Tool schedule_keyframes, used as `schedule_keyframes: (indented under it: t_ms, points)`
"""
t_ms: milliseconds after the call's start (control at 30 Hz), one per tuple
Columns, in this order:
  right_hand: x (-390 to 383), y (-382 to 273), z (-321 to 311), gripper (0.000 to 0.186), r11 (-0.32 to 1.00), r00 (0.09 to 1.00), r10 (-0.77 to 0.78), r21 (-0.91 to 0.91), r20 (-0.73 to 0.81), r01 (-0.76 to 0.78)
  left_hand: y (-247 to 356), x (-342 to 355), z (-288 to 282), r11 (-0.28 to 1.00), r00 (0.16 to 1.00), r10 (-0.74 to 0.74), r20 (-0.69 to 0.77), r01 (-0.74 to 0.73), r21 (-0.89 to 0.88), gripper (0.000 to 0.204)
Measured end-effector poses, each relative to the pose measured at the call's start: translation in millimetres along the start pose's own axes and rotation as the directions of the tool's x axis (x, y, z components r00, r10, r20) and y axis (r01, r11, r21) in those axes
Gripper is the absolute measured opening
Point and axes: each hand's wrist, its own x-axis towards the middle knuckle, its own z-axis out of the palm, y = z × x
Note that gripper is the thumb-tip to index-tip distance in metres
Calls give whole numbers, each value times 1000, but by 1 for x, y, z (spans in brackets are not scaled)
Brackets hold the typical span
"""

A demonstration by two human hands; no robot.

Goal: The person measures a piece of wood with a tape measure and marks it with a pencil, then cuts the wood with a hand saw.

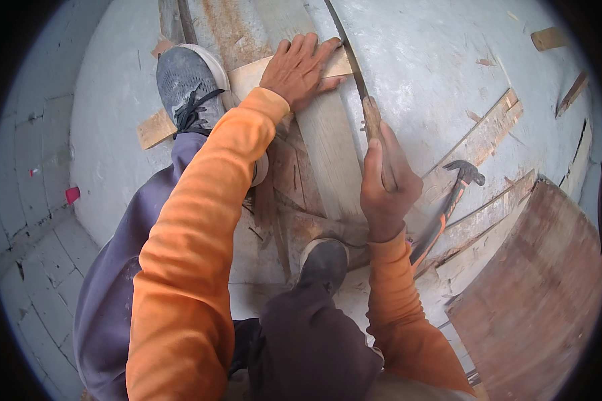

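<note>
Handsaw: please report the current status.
Right hand gripping handsaw; left hand on pale board; blade at board's right end; hammer lying apart, to the right.

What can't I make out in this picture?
In the head view:
Saw: its far end is cut off by the top edge.
Saw's handle: partly hidden by the right hand.
Pale wood strip: partly covered by the left hand.
Brown panel: its lower end is cut off by the bottom edge.

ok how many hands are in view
2: the left hand lies across the pale wood strip, near the upper middle; the right hand, lower and farther right, holds the handsaw.
</note>
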Motion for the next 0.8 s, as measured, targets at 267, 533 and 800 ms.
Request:
schedule_keyframes:
  t_ms: [267,533,800]
  points:
    - [-66,5,-33,34,993,1000,-21,-113,-14,19,-5,-4,0,1000,998,-19,-52,17,-26,68]
    - [-18,-4,-14,33,992,994,107,-71,15,-106,-3,-1,1,999,1000,5,-29,-6,-46,63]
    - [-7,2,-2,32,1000,1000,-12,-14,-20,12,-2,1,-1,1000,1000,-5,-10,5,-10,64]
